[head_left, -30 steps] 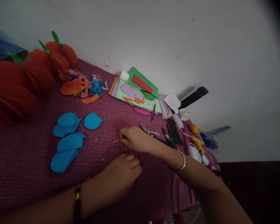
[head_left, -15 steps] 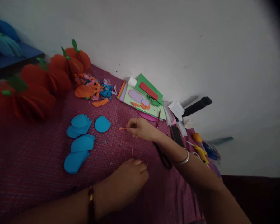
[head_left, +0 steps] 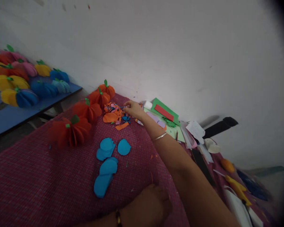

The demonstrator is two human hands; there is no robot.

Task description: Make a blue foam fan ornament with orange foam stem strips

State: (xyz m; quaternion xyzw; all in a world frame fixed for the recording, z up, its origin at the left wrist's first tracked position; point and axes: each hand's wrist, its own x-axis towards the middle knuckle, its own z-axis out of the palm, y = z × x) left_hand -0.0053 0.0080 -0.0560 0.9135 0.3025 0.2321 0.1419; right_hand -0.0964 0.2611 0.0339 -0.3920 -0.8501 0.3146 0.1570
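Near frame centre the right hand (head_left: 133,109) is at the scrap pile (head_left: 116,113), the left hand (head_left: 148,204) lies bottom centre over the desk (head_left: 66,183), and I cannot tell whether either grips anything.

From the cutouts (head_left: 108,167), scraps (head_left: 115,115) lie at twelve o'clock. Paper pumpkins (head_left: 87,112) stand at eleven; stacked sheets (head_left: 174,130) at two.
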